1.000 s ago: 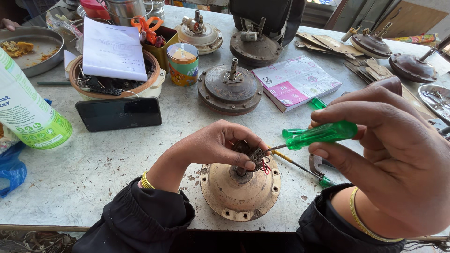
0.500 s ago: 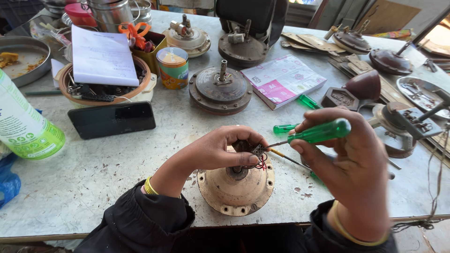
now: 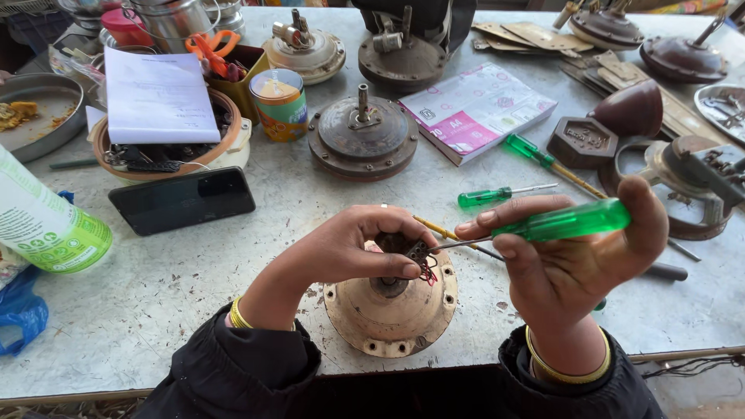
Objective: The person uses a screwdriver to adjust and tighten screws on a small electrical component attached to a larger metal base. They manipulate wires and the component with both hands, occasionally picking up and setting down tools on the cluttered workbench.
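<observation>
- Pinching a small dark part with red wires on top of the round tan motor housing, the left hand has its fingers closed on that part; the housing lies on the grey table right under both hands.
- The right hand is wrapped around a green-handled screwdriver, whose metal tip meets the dark part at the left fingertips.
- Just beyond the hands lie a smaller green screwdriver and a yellow pencil; nothing lies between the hands and the housing.
- Farther out from the left hand stand a rusty motor disc with a shaft and a black phone lying flat.
- Beyond the phone, a round brown bowl holds dark tools under a white paper sheet.
- A metal dish, far left, holds yellow food scraps.
- A small colourful tin stands beside the bowl.
- Left of the left hand lies a white and green bottle.
- Beyond the right hand lies a pink and white paper packet.
</observation>
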